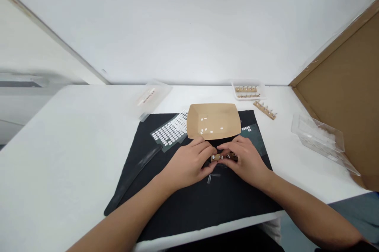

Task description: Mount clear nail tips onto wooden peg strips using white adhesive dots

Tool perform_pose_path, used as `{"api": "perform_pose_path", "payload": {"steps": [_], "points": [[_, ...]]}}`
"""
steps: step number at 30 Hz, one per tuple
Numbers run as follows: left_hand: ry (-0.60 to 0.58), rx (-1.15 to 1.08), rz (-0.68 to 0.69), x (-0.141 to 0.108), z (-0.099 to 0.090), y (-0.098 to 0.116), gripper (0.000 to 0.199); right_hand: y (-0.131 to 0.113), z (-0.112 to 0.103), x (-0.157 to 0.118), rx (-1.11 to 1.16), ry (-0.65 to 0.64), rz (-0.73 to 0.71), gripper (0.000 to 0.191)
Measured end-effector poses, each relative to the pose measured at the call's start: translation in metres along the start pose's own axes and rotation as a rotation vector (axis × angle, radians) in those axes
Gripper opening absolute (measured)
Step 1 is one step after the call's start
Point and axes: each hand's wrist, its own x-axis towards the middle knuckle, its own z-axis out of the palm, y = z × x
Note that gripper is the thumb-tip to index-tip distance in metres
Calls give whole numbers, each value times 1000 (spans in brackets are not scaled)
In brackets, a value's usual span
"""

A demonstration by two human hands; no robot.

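Note:
Between my two hands is a short wooden nail-tip holder strip (217,157) with small metal and white bits along its top. My left hand (191,163) pinches its left end between thumb and fingers. On the other side, my right hand (247,159) has its thumb and fingertips closed around the right part, covering some of it. Just below the hands, clear false nail tips (209,179) lie on the black cloth (177,212). Beyond the hands stands a brown paper tray (217,111) with several small white oval stickers inside.
Sheets of white oval stickers (168,131) and a dark curved strip (133,179) lie left. A clear lid (154,96) is at the back. Rightward are a plastic box (262,90) of strips, another nail-tip strip (264,110), a clear case (319,137) and a cardboard wall (346,98).

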Motion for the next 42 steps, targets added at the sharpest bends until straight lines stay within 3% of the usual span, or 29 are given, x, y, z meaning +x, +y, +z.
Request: {"api": "perform_pose_path", "payload": {"steps": [26, 33, 36, 39, 42], "points": [[-16, -78, -75, -1, 0, 0, 7, -4, 1, -1, 38, -1, 1, 27], [-16, -40, -57, -2, 2, 0, 7, -13, -28, 0, -31, -8, -148, 27], [-10, -56, -50, -1, 2, -1, 5, -9, -49, 3, -66, 183, -134, 17], [4, -55, -41, -1, 2, -2, 5, 12, -63, 6, -177, 421, 18, 11], [10, -60, -30, -1, 2, -1, 5, 41, -68, 10, -303, 387, 155, 18]]}}
